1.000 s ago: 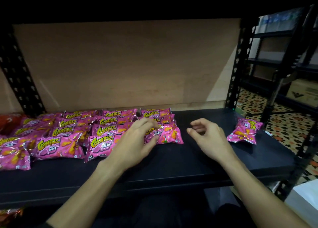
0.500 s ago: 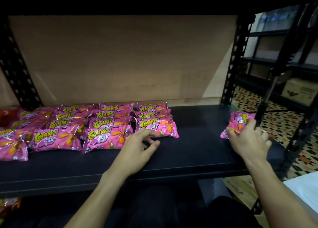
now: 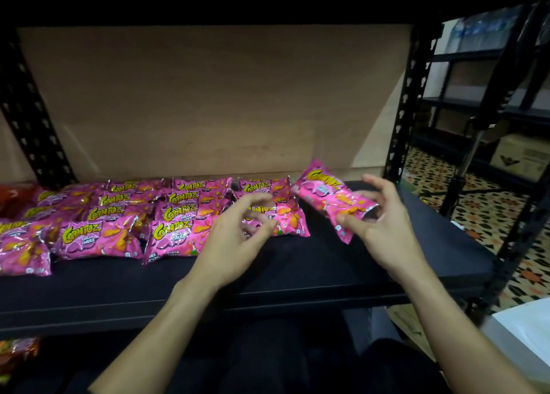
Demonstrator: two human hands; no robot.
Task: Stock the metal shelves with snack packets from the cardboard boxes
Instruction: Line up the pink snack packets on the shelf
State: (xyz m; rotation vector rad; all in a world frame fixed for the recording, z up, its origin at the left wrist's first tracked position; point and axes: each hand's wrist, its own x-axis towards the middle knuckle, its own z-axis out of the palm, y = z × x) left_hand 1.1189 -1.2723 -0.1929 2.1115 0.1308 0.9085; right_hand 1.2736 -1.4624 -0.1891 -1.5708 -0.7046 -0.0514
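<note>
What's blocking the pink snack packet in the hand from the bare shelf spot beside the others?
Nothing visible. The right hand holds the pink snack packet above bare black metal shelf; the left hand hovers over the rows of pink packets beside it.

Both bare forearms extend forward. Left hand (image 3: 238, 236): fingers loosely curled, blurred, holding nothing. Right hand (image 3: 384, 230): palm turned inward, thumb and fingers gripping one packet (image 3: 327, 195).

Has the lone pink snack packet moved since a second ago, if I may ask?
Yes. The right hand holds the pink snack packet, lifted leftward from the black perforated upright post toward the packet rows.
</note>
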